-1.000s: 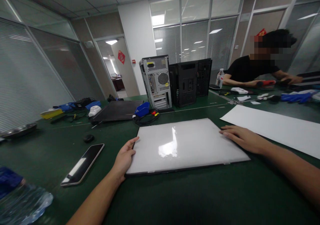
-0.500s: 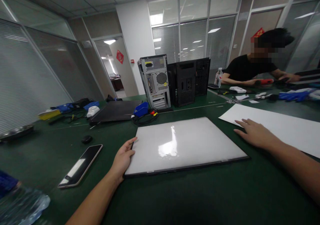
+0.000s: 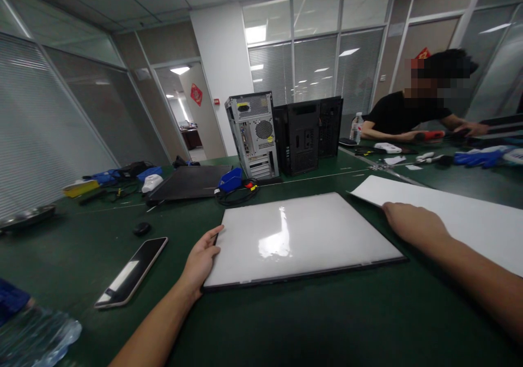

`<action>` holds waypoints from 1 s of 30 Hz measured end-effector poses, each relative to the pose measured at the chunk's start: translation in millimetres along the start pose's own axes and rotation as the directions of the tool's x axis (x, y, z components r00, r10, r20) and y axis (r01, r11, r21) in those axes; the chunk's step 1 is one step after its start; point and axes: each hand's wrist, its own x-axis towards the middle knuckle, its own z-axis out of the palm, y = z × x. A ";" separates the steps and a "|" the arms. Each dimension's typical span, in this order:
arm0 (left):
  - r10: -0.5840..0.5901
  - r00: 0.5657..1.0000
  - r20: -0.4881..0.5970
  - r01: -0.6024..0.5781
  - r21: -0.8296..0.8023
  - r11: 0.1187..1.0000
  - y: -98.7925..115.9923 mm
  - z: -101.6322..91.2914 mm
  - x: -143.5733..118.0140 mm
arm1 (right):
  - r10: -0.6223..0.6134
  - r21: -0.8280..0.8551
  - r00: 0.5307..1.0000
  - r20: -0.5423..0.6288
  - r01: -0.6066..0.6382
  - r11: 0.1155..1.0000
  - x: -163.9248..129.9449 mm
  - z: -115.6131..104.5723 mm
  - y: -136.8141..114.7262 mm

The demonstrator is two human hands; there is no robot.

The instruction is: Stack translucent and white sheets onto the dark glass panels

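Note:
A flat, glossy white panel with a thin dark frame (image 3: 314, 236) lies on the green table in front of me, a bright reflection on its face. My left hand (image 3: 201, 259) grips its left edge, fingers along the rim and thumb on the near side. To the right, my right hand (image 3: 414, 226) is closed on the near left edge of a large white sheet (image 3: 457, 209). That edge is slightly raised off the table, and the fingertips are hidden beneath it.
A phone (image 3: 133, 273), a small black object (image 3: 141, 228) and a water bottle (image 3: 41, 334) are on my left. Behind the panel stand computer cases (image 3: 253, 133), a blue bin (image 3: 230, 179) and a dark flat panel (image 3: 190, 183). A co-worker (image 3: 412, 114) sits at the far right.
My right hand has gone from spread fingers over the white sheet to closed on its edge. The sheet's near edge has lifted and shifted slightly left. My left hand stays put.

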 end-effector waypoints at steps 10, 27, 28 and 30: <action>0.007 1.000 0.008 -0.007 0.008 1.000 -1.8 -1.1 1.8 | -0.380 0.273 0.925 0.016 0.362 0.891 -22.5 -28.5 -60.0; 0.007 0.998 0.059 -0.004 -0.048 0.999 -7.5 -4.7 7.2 | -0.333 0.180 0.941 0.058 0.319 0.931 -17.4 -14.3 -61.0; 0.006 0.998 0.064 -0.002 -0.048 0.999 -7.3 -4.7 7.1 | -0.342 0.164 0.936 0.078 0.327 0.931 -18.0 -14.2 -61.4; 0.006 0.998 0.070 -0.003 -0.044 0.999 -6.8 -4.6 7.0 | -0.340 0.127 0.936 0.090 0.328 0.936 -20.0 -15.7 -63.9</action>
